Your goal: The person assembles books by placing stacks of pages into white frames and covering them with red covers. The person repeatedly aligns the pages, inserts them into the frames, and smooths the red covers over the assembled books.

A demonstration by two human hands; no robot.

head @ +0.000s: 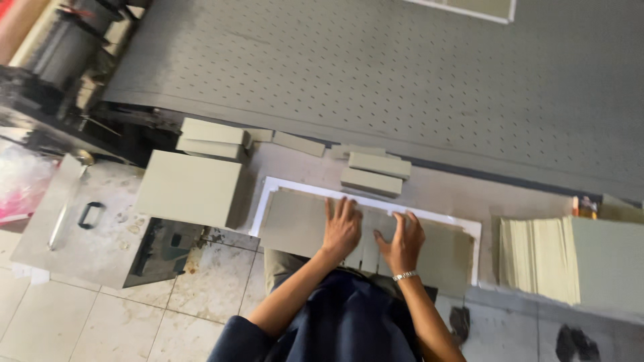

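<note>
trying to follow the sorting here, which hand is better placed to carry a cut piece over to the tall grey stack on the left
Left, probably. The left hand lies flat on the grey cut sheet, on the side nearer the tall grey stack. The right hand rests farther right on the sheet and would have to cross over.

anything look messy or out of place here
Mostly tidy. The short grey cardboard strips by the perforated grey bed lie scattered at different angles, unlike the squared grey board stack. Both hands press the flat grey sheet.

Workshop, likely a board-cutting or box-making shop, large perforated grey cutting bed (402, 74), stacks of cut grey board pieces (191, 188), stained tiled floor (100, 315)
</note>
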